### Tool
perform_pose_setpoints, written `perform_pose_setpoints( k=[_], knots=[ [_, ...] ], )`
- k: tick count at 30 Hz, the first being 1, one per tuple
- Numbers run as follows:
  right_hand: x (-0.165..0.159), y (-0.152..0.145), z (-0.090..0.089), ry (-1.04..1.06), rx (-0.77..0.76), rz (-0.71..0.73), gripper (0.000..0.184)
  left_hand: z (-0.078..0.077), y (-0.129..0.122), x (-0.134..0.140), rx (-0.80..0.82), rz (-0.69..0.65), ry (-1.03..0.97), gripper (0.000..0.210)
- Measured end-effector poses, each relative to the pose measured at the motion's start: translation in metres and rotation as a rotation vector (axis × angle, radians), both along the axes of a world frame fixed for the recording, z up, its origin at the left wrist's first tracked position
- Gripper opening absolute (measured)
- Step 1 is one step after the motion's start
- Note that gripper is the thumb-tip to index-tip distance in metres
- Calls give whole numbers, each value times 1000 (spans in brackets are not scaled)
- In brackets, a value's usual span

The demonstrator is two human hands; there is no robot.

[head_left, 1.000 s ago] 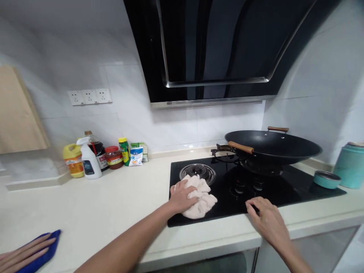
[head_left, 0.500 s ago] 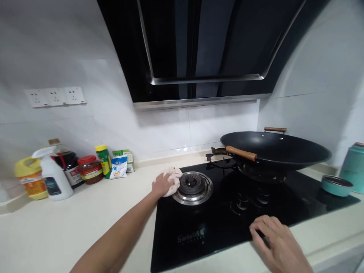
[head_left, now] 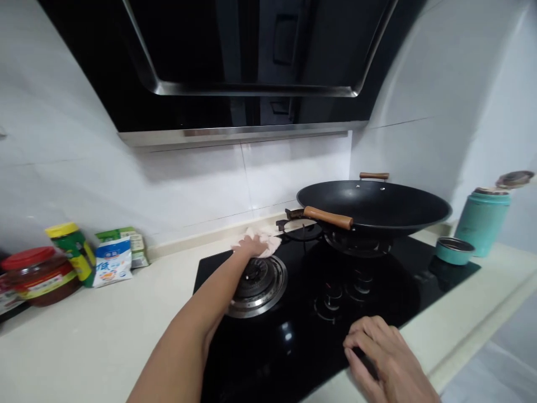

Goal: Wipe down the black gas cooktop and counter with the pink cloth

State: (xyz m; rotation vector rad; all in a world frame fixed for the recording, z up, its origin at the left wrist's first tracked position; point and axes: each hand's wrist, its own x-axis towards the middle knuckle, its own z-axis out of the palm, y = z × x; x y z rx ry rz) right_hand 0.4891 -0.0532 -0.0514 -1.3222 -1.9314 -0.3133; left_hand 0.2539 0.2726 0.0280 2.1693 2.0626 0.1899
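My left hand (head_left: pixel 250 246) is closed over a pale pink cloth (head_left: pixel 269 244) and presses it on the black glass gas hob (head_left: pixel 308 336), just behind the left burner (head_left: pixel 277 278). My left forearm covers part of that burner's metal ring. At the front edge of the hob rests my right hand (head_left: pixel 384 355), its fingers loosely curled with no object visible in them. Two control knobs (head_left: pixel 333 296) stand beyond it. On the right burner sits a large black wok (head_left: pixel 377 210) with wooden handles.
A loose pan support (head_left: pixel 300 228) lies between cloth and wok. A turquoise flask (head_left: pixel 482 221) and a small turquoise cup (head_left: pixel 455 251) stand at the right. Seasoning jars and packets, including a red-lidded jar (head_left: pixel 39 277), line the left wall. A range hood (head_left: pixel 251 106) overhangs the hob.
My left hand has moved the cloth from the left side of the burner to behind it. The view has swung right; my right hand stays at the hob's front edge.
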Motion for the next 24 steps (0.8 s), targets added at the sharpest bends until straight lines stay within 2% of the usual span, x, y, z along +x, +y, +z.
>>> perform_pose_setpoints(
  k=[3,5,9,17,24],
  knots=[
    [0,-1,1,-3,-16,1,10,-7,-8,52,-12,-88,11,76],
    [0,-3,2,0,-36,1,11,-11,-20,79,-20,-95,23,78],
    [-1,-6,0,30,-72,-22,15,-17,-53,107,-4,-90,44,78],
    [-3,-6,-3,83,-97,-68,19,-24,-142,112,65,-324,14,73],
    [-1,-5,-7,110,-85,-76,21,-22,-195,80,109,-407,-59,61]
  ],
)
